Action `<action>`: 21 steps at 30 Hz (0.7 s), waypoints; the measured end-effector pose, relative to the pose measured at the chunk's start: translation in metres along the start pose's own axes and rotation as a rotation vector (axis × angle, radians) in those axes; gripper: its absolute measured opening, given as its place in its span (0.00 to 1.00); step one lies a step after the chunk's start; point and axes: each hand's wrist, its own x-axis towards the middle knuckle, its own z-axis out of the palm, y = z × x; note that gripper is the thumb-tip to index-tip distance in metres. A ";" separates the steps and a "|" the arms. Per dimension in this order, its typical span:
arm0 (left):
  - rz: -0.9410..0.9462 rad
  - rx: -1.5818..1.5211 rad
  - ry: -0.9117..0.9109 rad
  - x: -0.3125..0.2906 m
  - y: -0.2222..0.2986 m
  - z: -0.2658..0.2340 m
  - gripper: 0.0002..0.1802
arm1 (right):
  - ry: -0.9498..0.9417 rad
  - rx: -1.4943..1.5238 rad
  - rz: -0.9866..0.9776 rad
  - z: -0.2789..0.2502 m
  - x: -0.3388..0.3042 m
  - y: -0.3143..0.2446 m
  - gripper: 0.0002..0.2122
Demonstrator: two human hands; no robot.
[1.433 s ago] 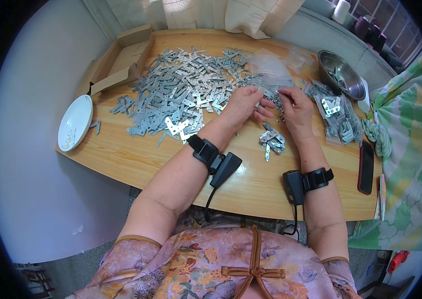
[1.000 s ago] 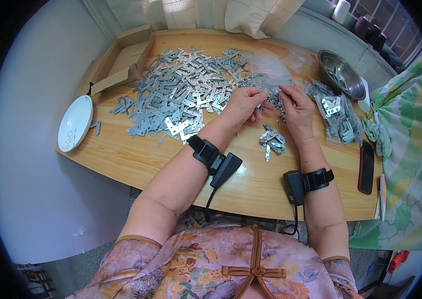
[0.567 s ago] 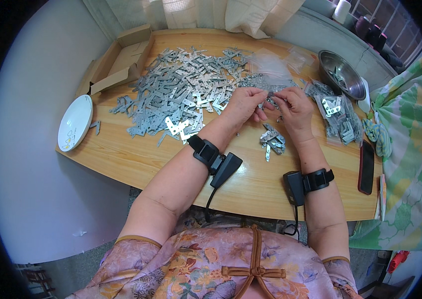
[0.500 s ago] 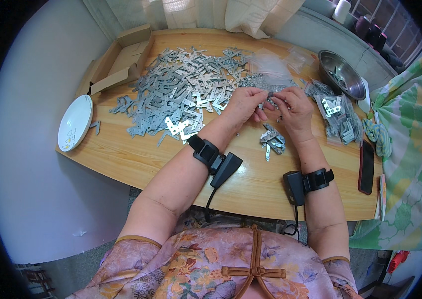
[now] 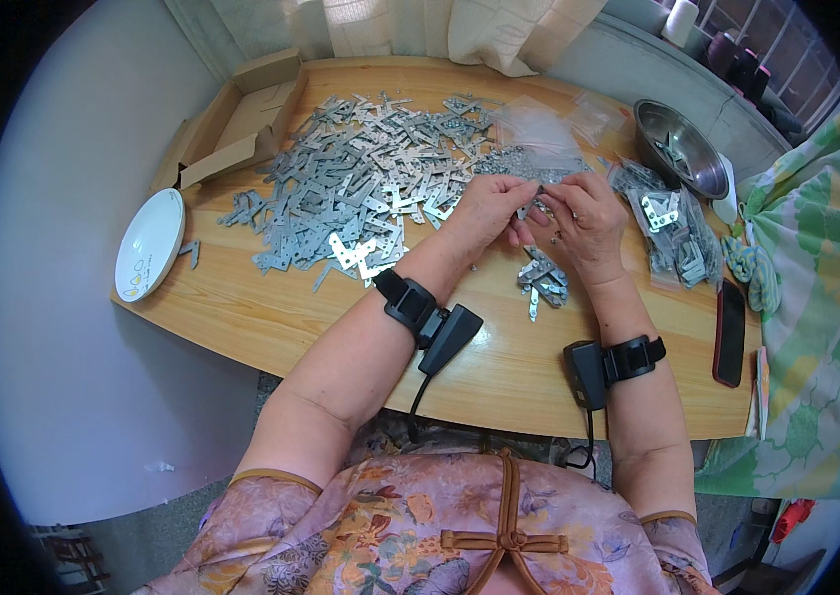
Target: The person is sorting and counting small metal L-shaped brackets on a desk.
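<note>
Above the right-hand middle of the table, my left hand [image 5: 487,210] and my right hand [image 5: 590,213] meet with fingertips pinched together. A small grey metal corner bracket [image 5: 523,212] shows between the fingers of my left hand, mostly covered. My right thumb and fingers close at its upper end; whatever tiny part they pinch is hidden. Just below the hands lies a small heap of metal brackets [image 5: 542,278]. To the left spreads a large pile of flat L-shaped corner brackets [image 5: 360,178]. Behind my fingers is a heap of small screws [image 5: 509,162].
An open cardboard box [image 5: 241,109] and a white plate [image 5: 150,245] are at the left. Plastic bags [image 5: 539,124] lie behind the screws. At the right are a steel bowl [image 5: 653,124], filled bags of brackets [image 5: 683,243], a phone [image 5: 729,332] and a green patterned cloth [image 5: 817,327].
My hands stay at the same spot. The fingertips have shifted slightly, and a bit more of the metal piece shows between them.
</note>
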 end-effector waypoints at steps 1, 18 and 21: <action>0.004 -0.014 -0.008 0.000 -0.001 -0.001 0.14 | 0.000 0.001 0.000 0.001 0.000 0.000 0.05; 0.025 -0.179 -0.059 0.001 -0.005 -0.004 0.13 | 0.013 0.053 -0.006 -0.001 0.005 -0.007 0.07; 0.024 -0.169 -0.052 0.001 -0.005 -0.003 0.12 | 0.009 0.117 0.045 -0.001 0.003 -0.007 0.07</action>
